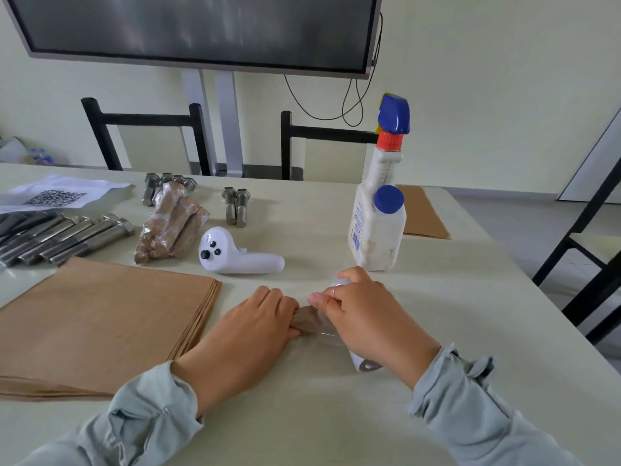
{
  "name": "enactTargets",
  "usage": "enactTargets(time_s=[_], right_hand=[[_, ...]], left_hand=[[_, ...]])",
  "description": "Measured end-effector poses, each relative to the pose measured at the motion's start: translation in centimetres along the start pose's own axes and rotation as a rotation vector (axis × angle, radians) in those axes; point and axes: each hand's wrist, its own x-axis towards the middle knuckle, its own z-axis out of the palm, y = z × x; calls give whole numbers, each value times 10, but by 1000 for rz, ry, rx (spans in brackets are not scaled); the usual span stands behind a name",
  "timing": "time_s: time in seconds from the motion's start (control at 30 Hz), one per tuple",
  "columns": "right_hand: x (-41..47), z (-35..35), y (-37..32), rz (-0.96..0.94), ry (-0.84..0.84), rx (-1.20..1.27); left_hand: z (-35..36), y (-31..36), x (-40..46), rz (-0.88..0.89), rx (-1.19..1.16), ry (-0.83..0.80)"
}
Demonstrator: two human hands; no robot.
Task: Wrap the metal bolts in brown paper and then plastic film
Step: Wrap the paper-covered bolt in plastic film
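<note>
Gripping the paper-wrapped bolt [305, 320], left hand [250, 326] and right hand [364, 309] meet knuckles-up.

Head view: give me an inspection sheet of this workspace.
Surface: pale table.
Job's things: paper-wrapped bolt between the hands; film roll under the right hand; brown paper stack; bare bolts; wrapped bundles.
Clutter: spray bottle, white controller, QR sheet.
Hands: left hand grips the bolt; right hand holds the film roll.
Cables: black loop under the screen.
Surroundings: chairs.
</note>
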Motion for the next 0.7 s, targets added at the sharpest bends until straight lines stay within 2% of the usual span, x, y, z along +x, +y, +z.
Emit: enactTargets(time_s=[0.1,0.27,0.37,0.47,0.57,0.7], right_hand=[[0,-6,5,66,-59,240],[-10,-34,7,-141,53,422],[-17,-50,9,-264,127,569],[-21,-57,13,-345,132,770],[-19,-59,17,-298,87,859],[-12,-59,21,-197,89,977]], left_hand=[[-6,2,3,-17,-2,78],[-39,10,21,-34,-90,205],[-54,22,35,-17,-253,305],[-59,36,49,-92,-471,354],[-55,44,61,-217,-718,375],[-40,50,71,-327,-861,404]])
